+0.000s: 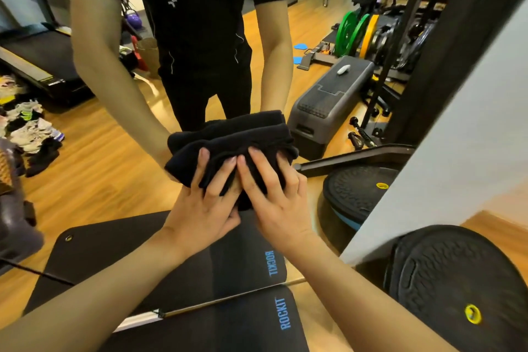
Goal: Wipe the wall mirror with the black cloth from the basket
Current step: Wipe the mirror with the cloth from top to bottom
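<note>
Both hands are up against the wall mirror (108,151), pressing a bunched black cloth (228,148) flat to the glass. The left hand (204,206) sits on the left half of the cloth with its fingers spread and curled into the folds, so a ridge of fabric is gathered between them. The right hand (274,203) lies just beside it, touching it at the thumbs, fingers likewise bent over the cloth and gripping it. Neither hand is flat; both have a firm hold of the fabric.

The cloth sits low on the mirror, a little above its bottom edge, and its reflection meets it directly behind, so it looks doubled. In the glass a person in dark clothing faces me, arms reaching down to the same cloth.

On the floor near the person's feet lies a black exercise mat (257,320) with blue "ROCKIT" lettering, running up to the foot of the mirror. To the right, past a white wall edge (457,157), rests a black balance dome (463,283) with a yellow plug. Reflected farther off are a grey aerobic step (331,103), green and yellow weight plates (355,34) on a rack, and a heap of shoes (28,123) at the left on the wooden floor.
</note>
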Motion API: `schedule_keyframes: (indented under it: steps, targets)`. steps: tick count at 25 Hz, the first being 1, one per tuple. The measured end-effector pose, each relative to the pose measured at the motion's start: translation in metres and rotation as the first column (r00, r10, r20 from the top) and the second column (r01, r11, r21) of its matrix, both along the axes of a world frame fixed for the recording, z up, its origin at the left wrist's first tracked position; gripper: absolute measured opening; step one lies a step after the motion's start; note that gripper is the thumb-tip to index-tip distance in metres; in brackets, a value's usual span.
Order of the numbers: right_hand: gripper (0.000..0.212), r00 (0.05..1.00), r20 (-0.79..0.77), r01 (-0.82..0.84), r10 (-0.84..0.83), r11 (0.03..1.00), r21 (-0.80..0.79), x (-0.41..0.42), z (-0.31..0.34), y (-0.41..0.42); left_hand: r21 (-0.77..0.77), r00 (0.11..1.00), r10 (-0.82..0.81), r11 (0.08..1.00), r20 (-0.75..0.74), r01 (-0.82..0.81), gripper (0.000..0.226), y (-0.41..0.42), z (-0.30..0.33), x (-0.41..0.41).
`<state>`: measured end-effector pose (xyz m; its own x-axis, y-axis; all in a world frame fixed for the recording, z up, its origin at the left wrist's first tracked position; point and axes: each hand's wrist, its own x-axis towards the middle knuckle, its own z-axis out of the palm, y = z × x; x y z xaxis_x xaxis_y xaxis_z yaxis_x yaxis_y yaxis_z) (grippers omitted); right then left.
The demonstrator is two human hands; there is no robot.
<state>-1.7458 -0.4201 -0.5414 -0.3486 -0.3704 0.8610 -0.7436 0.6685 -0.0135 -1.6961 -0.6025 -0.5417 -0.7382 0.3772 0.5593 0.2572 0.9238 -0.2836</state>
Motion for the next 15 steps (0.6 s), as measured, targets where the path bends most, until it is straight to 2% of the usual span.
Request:
schedule_keyframes:
  steps: [12, 15]
  targets:
    - [0.056, 0.996, -0.027, 0.086, -0.086, 0.996, 0.002, -0.087, -0.016, 0.158, -0.03, 0.988, 0.038, 0.999, -0.148, -0.043, 0.074, 0.165, -0.006, -0.09]
    - [0.054, 0.993, -0.046, 0.106, -0.106, 0.994, -0.002, -0.103, -0.019, 0.191, -0.039, 0.99, 0.023, 0.999, -0.14, -0.028, 0.076, 0.197, -0.009, -0.107]
